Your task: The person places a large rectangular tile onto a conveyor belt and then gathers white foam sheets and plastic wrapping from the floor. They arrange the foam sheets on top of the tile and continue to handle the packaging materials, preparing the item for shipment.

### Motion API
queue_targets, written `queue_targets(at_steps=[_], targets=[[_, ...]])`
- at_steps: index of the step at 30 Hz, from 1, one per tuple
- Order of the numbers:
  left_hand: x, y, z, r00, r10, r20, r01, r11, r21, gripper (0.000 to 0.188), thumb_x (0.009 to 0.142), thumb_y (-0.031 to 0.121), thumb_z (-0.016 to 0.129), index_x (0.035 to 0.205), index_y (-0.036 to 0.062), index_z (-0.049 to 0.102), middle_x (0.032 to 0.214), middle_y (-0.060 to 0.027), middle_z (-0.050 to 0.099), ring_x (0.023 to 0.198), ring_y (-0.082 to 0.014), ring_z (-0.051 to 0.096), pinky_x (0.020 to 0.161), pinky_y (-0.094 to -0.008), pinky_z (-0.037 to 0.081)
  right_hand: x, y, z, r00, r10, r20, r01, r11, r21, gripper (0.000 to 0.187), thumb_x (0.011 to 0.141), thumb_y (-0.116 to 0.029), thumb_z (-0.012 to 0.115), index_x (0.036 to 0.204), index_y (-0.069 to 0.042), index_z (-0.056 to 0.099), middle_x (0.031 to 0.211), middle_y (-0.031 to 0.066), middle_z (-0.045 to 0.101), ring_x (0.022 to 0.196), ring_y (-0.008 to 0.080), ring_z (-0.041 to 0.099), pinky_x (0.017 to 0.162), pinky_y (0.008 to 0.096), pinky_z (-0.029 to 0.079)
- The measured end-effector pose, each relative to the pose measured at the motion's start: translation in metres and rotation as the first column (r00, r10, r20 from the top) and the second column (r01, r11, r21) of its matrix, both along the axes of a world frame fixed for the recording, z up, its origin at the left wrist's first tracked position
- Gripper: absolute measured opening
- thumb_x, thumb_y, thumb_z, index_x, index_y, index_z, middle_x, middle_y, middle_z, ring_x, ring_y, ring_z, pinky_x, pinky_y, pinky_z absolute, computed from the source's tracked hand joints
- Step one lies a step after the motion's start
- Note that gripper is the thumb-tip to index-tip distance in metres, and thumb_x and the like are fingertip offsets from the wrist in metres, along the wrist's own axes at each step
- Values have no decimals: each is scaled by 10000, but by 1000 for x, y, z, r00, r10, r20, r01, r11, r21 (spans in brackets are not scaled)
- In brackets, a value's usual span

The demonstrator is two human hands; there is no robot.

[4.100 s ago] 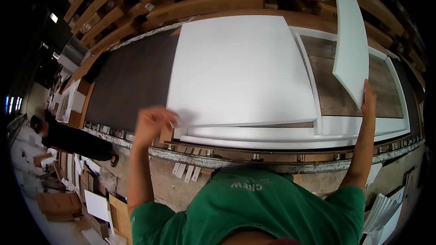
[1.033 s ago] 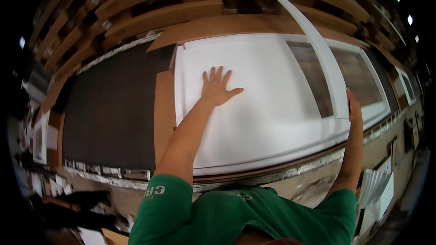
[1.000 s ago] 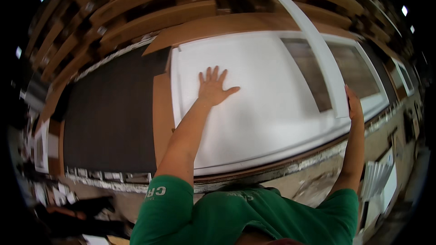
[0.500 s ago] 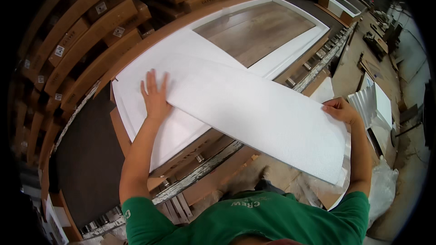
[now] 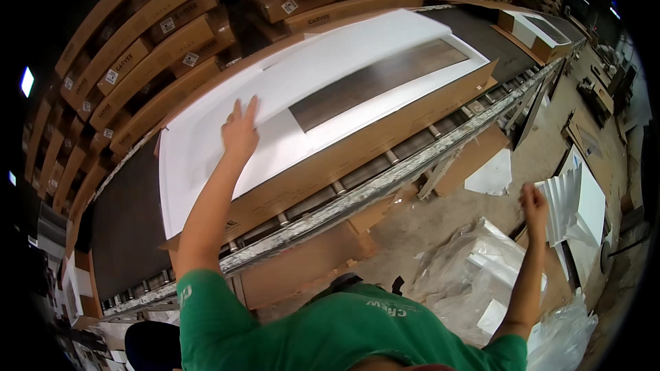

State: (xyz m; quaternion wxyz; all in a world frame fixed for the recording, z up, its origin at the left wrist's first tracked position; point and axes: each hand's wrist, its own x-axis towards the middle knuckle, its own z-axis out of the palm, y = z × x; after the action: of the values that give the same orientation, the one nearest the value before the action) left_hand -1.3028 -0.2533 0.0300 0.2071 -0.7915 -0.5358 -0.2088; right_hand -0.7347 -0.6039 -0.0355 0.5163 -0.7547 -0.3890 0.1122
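A long open cardboard box [image 5: 371,136] lies on the roller conveyor in front of me, lined with white foam [image 5: 275,141]. Inside its frame a brown wood-look panel [image 5: 357,89] shows as a narrow strip. The white foam sheet [image 5: 364,38] rests along the far side and hides the rest of that panel. My left hand [image 5: 240,129] is over the white foam near the box's left part, fingers apart; whether it touches is unclear. Away from the box, my right hand [image 5: 534,207] is raised at the right, closed, with nothing visible in it.
Stacked brown cartons [image 5: 151,55] stand behind the conveyor [image 5: 337,187], which carries a dark belt [image 5: 127,233]. Farther along sits another open box [image 5: 533,38]. Crumpled clear plastic [image 5: 460,261] and white foam pieces [image 5: 574,196] litter the floor at right.
The foam sheet, earlier slanting toward me with my right hand at its end, now lies along the box's far side. My right hand has let go and moved back.
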Motion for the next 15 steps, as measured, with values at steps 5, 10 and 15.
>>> queue_targets(at_steps=[5,10,15], targets=[[122,58,-3,990,86,-109,-97,990,-100,614,705,48,515,1258,267,360,1298,-174,333,998,-373,476,753,-480,427,7,-32,-87,975,86,-206,-125,975,-185,234,813,-246,573,847,-22,631,702,37,606,558,105,535,509,248,419],[211,124,-21,975,138,-173,-157,982,-102,587,721,51,507,1249,267,370,1281,-152,357,1021,-350,466,754,-513,415,47,-80,-144,967,97,236,45,846,-531,189,764,-219,527,825,-69,626,717,132,606,657,277,576,600,365,448],[284,194,-43,975,163,-152,-200,941,-274,545,754,94,491,1259,246,356,1258,-156,372,1023,-382,451,801,-550,371,148,-167,-239,581,324,747,168,850,-499,76,718,-96,514,653,-72,545,600,99,527,570,244,517,534,385,413]])
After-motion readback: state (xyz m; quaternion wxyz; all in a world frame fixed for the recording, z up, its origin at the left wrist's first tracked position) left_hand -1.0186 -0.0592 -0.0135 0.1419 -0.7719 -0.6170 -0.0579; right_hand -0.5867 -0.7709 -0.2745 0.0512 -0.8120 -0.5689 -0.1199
